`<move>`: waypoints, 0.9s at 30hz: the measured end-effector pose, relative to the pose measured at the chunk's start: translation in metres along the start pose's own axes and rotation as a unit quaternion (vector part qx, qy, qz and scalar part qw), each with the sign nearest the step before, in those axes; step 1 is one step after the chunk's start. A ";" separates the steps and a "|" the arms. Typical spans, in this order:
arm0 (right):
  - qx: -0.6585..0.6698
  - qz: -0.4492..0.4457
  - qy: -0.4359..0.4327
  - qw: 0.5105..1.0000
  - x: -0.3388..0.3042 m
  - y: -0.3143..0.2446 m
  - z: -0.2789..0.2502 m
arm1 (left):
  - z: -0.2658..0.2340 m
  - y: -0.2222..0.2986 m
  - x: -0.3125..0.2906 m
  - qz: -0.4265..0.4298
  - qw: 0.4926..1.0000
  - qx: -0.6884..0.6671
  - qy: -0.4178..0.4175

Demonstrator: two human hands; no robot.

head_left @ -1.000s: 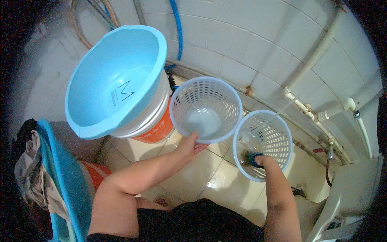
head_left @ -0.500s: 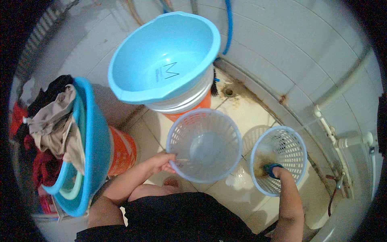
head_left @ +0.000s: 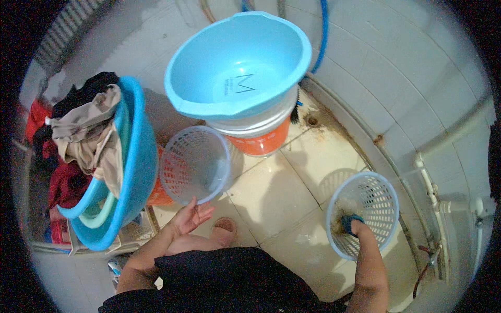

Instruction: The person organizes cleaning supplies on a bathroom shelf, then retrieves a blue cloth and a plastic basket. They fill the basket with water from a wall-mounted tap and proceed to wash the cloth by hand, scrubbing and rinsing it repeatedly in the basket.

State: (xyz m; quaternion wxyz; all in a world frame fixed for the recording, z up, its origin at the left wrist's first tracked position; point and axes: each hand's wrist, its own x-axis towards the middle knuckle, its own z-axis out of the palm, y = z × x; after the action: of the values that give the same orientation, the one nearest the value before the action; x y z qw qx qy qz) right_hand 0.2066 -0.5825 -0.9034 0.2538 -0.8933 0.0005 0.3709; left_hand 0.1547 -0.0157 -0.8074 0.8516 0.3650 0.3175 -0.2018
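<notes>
A pale translucent plastic basket with slotted walls (head_left: 182, 164) stands near the left, between two buckets. My left hand (head_left: 192, 216) is just below its near rim, fingers spread and palm up, holding nothing; I cannot tell whether the thumb touches the rim. On the right, a second slotted basket (head_left: 378, 211) is tilted with its mouth toward me. My right hand (head_left: 357, 227) reaches inside it, closed on a dark blue scrubbing pad or cloth (head_left: 350, 222), whose kind is hard to make out. Brown grime (head_left: 341, 214) marks the basket's inside beside the pad.
A large light blue basin (head_left: 235, 62) rests on an orange and white bucket (head_left: 261, 141). At left, stacked blue basins (head_left: 138, 167) hold a heap of clothes (head_left: 88, 125). A floor drain (head_left: 312, 121) lies by the tiled wall; pipes (head_left: 430, 182) run along the right.
The left basket has moved left and away from me, and my left hand has let go of its rim. My right hand stays inside the other basket. The view has shifted slightly.
</notes>
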 end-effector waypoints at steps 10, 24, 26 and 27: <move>0.102 0.033 0.044 0.993 0.011 0.022 0.019 | 0.257 -0.036 0.066 -0.093 0.737 0.612 -0.273; -0.031 0.248 0.332 0.909 0.079 0.047 0.019 | 0.339 -0.183 0.204 0.332 0.690 0.606 -0.217; 0.024 0.236 0.295 0.925 0.098 0.055 0.031 | 0.343 -0.184 0.206 0.326 0.699 0.594 -0.228; 0.106 0.213 0.264 0.935 0.105 0.058 0.038 | 0.344 -0.184 0.204 0.319 0.702 0.591 -0.239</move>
State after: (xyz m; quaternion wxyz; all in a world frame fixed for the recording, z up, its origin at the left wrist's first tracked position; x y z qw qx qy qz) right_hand 0.2469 -0.5960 -1.0223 0.2529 -0.9058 0.2975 0.1647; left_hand 0.3310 -0.4162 -0.8558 0.5220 0.8122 -0.2163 -0.1452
